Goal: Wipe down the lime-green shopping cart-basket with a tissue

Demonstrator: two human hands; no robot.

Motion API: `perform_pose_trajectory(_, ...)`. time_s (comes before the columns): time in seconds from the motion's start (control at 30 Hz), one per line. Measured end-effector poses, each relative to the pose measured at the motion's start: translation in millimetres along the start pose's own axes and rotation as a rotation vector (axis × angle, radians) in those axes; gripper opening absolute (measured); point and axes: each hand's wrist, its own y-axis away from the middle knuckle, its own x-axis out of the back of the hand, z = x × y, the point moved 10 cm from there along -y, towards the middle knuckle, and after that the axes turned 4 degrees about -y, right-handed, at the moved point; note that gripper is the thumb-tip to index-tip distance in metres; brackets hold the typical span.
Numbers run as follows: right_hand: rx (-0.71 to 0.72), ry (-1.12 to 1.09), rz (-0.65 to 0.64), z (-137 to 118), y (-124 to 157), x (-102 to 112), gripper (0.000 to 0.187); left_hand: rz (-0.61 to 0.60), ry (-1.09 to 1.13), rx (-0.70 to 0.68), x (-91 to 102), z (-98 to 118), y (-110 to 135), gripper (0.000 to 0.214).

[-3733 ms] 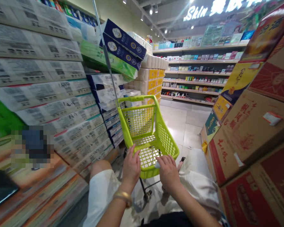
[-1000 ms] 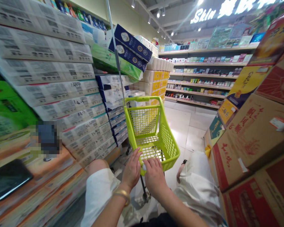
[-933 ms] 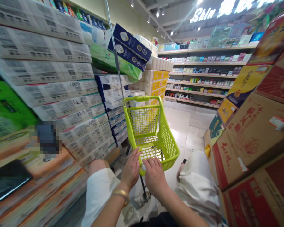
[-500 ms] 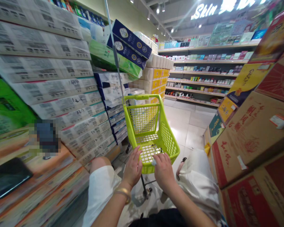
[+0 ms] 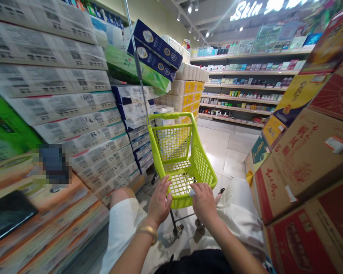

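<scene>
A lime-green shopping cart [image 5: 203, 163] with a perforated plastic basket stands between my knees; its basket has nothing in it. My left hand [image 5: 159, 199] lies at the near left corner of the basket, fingers stretched out against the rim. At the near right part of the rim is my right hand [image 5: 203, 199], fingers bent over and closed on a small white crumpled wad [image 5: 192, 192], perhaps a tissue. Most of that wad is hidden by the fingers. A gold bangle [image 5: 147, 230] is on my left wrist.
Stacked white packs [image 5: 74, 101] rise at left, above orange packs bearing a black tablet-like object [image 5: 12, 214]. Blue boxes [image 5: 157, 47] lie tilted on a green pack. Cardboard boxes [image 5: 308, 152] line the right. Product shelves [image 5: 242, 85] stand behind the tiled aisle [image 5: 211, 139].
My right hand has slid a little to the right along the basket rim with the white wad. My left hand stays at its corner. The cart has hardly moved.
</scene>
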Motion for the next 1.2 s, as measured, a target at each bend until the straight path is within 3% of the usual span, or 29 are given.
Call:
perform_pose_trajectory(0.2, 0.12, -0.025, 0.015, -54, 7, -21, 0.029, 0.032, -0.009, 0.032, 2.0, 0, 0, 0.036)
perform_pose_trajectory(0.3, 0.16, -0.061, -0.006, -64, 10, -25, 0.032, 0.035, -0.026, 0.026, 4.2, -2, 0, 0.034)
perform_pose_trajectory(0.37, 0.165, -0.076, -0.02, -53, 10, -20, 0.035, 0.019, -0.034, 0.009, 4.8, -3, 1, 0.033)
perform_pose_trajectory(0.53, 0.044, -0.024, 0.012, 3, 2, 2, 0.042, 0.012, -0.05, -0.005, 5.8, -4, 1, 0.031)
perform_pose_trajectory(0.63, -0.025, 0.0, 0.064, 12, 1, 6, 0.042, 0.03, -0.048, -0.004, 4.6, -1, 2, 0.028)
perform_pose_trajectory(0.83, 0.13, -0.087, 0.02, -59, 9, -23, 0.033, 0.068, -0.044, 0.022, 5.9, -1, 2, 0.024)
perform_pose_trajectory(0.9, 0.159, -0.1, 0.002, -70, 12, -27, 0.033, 0.058, -0.047, 0.021, 6.9, -3, 2, 0.024)
perform_pose_trajectory(1.0, 0.172, -0.088, 0.005, -58, 13, -22, 0.037, 0.038, -0.047, 0.019, 7.9, -4, 3, 0.024)
perform_pose_trajectory(1.2, 0.047, -0.036, 0.045, 8, 6, 2, 0.044, 0.031, -0.066, 0.031, 6.5, -2, 2, 0.022)
